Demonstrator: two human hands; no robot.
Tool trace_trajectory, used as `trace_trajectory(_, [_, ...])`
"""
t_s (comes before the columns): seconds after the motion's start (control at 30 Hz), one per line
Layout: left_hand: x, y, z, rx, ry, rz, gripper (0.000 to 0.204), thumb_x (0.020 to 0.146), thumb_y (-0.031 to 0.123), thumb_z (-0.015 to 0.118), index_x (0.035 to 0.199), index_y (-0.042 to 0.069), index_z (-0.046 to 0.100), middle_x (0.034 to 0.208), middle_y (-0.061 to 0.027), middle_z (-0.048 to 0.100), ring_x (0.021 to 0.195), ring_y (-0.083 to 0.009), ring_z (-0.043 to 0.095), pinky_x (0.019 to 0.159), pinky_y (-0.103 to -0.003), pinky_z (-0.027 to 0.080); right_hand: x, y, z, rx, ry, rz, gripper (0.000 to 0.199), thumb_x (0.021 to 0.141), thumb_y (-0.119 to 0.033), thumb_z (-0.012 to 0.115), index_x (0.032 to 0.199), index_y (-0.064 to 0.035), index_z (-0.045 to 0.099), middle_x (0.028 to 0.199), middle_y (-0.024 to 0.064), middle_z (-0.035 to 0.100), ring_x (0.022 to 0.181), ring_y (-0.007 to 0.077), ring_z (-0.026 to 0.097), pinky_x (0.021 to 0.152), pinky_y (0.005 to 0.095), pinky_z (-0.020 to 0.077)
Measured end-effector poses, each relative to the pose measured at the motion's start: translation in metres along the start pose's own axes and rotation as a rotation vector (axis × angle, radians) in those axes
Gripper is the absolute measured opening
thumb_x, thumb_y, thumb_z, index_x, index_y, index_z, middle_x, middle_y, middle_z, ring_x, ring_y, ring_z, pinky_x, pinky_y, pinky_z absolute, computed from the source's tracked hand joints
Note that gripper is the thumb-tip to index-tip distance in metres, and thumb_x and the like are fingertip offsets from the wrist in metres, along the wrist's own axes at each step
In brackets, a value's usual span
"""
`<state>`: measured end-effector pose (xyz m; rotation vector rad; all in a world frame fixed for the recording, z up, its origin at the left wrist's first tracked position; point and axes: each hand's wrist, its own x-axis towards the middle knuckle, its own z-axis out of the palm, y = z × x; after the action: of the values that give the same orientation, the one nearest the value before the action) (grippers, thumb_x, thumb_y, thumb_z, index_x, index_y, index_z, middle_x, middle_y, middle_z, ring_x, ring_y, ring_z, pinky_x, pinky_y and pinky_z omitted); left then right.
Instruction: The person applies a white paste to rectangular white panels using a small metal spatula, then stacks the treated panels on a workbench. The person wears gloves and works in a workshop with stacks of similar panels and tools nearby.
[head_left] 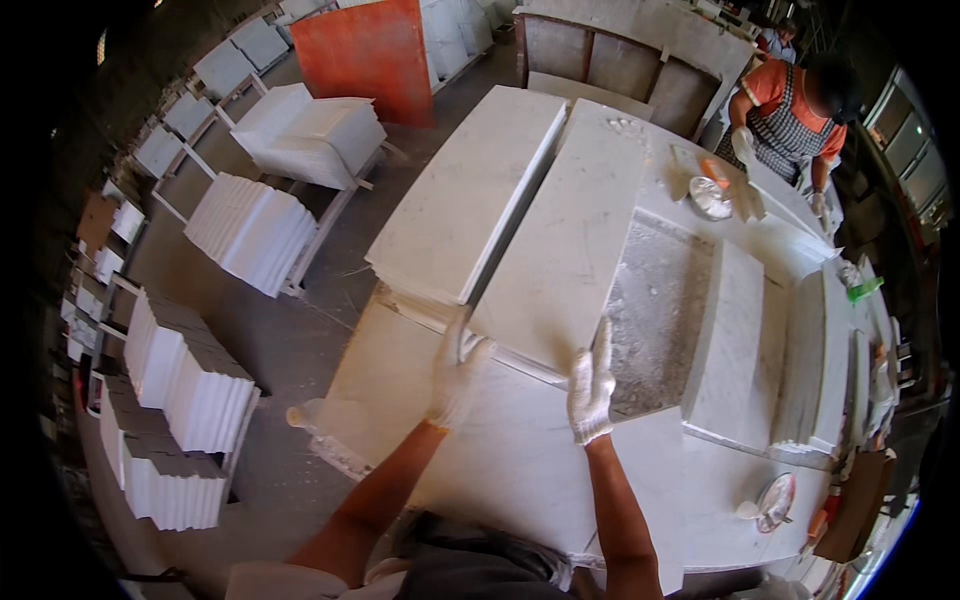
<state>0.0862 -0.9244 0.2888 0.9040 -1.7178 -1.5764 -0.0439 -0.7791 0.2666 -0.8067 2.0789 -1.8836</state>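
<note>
A long white stone slab (560,230) lies on top of a stack on the worktable, its near end toward me. My left hand (458,378), in a white knit glove and slightly blurred, is at the slab's near left corner with fingers stretched and thumb apart. At the near right corner is my right hand (591,395), gloved too, its fingers extended along the slab's side. Neither hand is wrapped round the slab. Left of it, across a narrow dark gap, lies another stack of long white slabs (470,190).
Beyond the table's right side stands a co-worker (790,120) in a checked apron. A metal bowl (710,198) sits nearby. More slabs (725,340) stand at right; a round dish (776,502) lies near me. Racked slabs (250,232) and an orange-red sheet (365,60) are at left.
</note>
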Motion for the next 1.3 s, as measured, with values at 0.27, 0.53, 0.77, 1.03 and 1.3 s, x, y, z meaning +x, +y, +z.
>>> trace_trajectory(0.27, [0.005, -0.009, 0.013, -0.045, 0.121, -0.059, 0.052, 0.099, 0.021, 0.063, 0.142, -0.003, 0.049, 0.141, -0.015, 0.055, 0.133, -0.0216, 0.049, 0.112, -0.033, 0.036, 0.007, -0.004, 0.012, 0.19, 0.027, -0.022, 0.066, 0.107, -0.022, 0.038, 0.155, 0.0113, 0.008, 0.155, 0.0243, 0.035, 0.142, 0.0291, 0.037, 0.117, 0.0352, 0.0283])
trace_trajectory(0.53, [0.0, -0.007, 0.014, 0.12, 0.09, -0.013, 0.052, 0.1, 0.023, 0.063, 0.142, -0.003, 0.048, 0.134, -0.0134, 0.058, 0.124, -0.0204, 0.052, 0.107, -0.032, 0.038, 0.012, 0.004, 0.014, 0.22, 0.032, 0.041, 0.065, 0.106, -0.016, 0.041, 0.156, 0.008, 0.008, 0.164, 0.0222, 0.018, 0.151, 0.0282, 0.019, 0.121, 0.0364, 0.0173])
trace_trajectory(0.77, [0.011, 0.001, 0.008, 0.052, 0.041, -0.073, 0.05, 0.101, 0.025, 0.061, 0.139, -0.004, 0.05, 0.136, -0.0141, 0.057, 0.127, -0.0216, 0.051, 0.109, -0.033, 0.038, 0.006, 0.006, -0.003, 0.138, -0.005, 0.066, 0.059, 0.107, -0.017, 0.043, 0.157, 0.0034, 0.018, 0.159, 0.0155, 0.036, 0.131, 0.0156, 0.047, 0.103, 0.0269, 0.0363])
trace_trajectory(1.03, [0.0, 0.035, 0.024, 0.498, 0.079, 0.351, 0.046, 0.098, 0.023, 0.062, 0.137, 0.0, 0.053, 0.138, -0.0177, 0.057, 0.131, -0.0311, 0.052, 0.109, -0.039, 0.04, 0.007, 0.001, -0.004, 0.189, -0.029, 0.067, 0.069, 0.107, -0.029, 0.044, 0.154, 0.0109, 0.014, 0.162, 0.0256, 0.021, 0.151, 0.0301, 0.022, 0.121, 0.0347, 0.0192])
trace_trajectory(1.3, [0.097, 0.077, 0.092, 0.973, -0.323, 0.883, 0.043, 0.093, 0.028, 0.064, 0.13, 0.007, 0.057, 0.137, -0.0163, 0.056, 0.13, -0.0372, 0.049, 0.105, -0.048, 0.042, -0.022, 0.002, -0.046, 0.407, -0.167, 0.205, 0.055, 0.107, -0.033, 0.045, 0.147, 0.0043, 0.042, 0.145, 0.0227, 0.052, 0.136, 0.0314, 0.049, 0.114, 0.0353, 0.0346])
